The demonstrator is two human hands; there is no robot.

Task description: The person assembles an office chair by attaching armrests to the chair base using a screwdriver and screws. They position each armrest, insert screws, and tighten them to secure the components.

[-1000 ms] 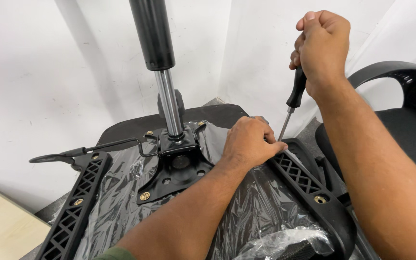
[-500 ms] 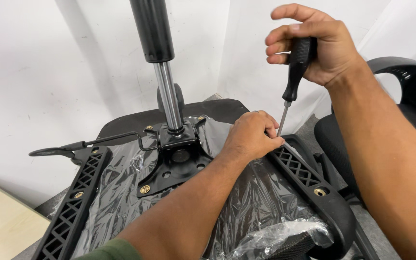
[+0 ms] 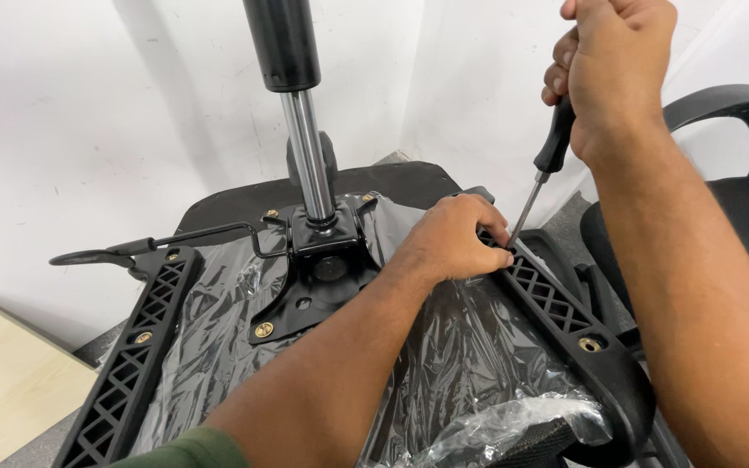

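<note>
An upturned office chair seat point(image 3: 444, 364) wrapped in clear plastic lies before me. A black mechanism plate point(image 3: 318, 277) with a gas cylinder point(image 3: 292, 95) stands up from its middle. My right hand point(image 3: 613, 74) is shut on the black handle of a screwdriver point(image 3: 543, 165), held upright, its tip down at the far end of the right armrest bracket point(image 3: 556, 303). My left hand point(image 3: 457, 238) rests on that bracket's far end, fingers pinched at the screwdriver tip. What the fingers pinch is hidden.
A matching left armrest bracket point(image 3: 136, 347) with brass bolts runs along the seat's left edge. A black lever point(image 3: 132, 250) sticks out left. Another black chair point(image 3: 739, 173) stands at the right. White walls are behind, a pale wood board point(image 3: 2, 381) at lower left.
My right hand has closed fully over the screwdriver handle and shifted right and up, after swinging left half a second earlier. The left hand has stayed on the bracket end.
</note>
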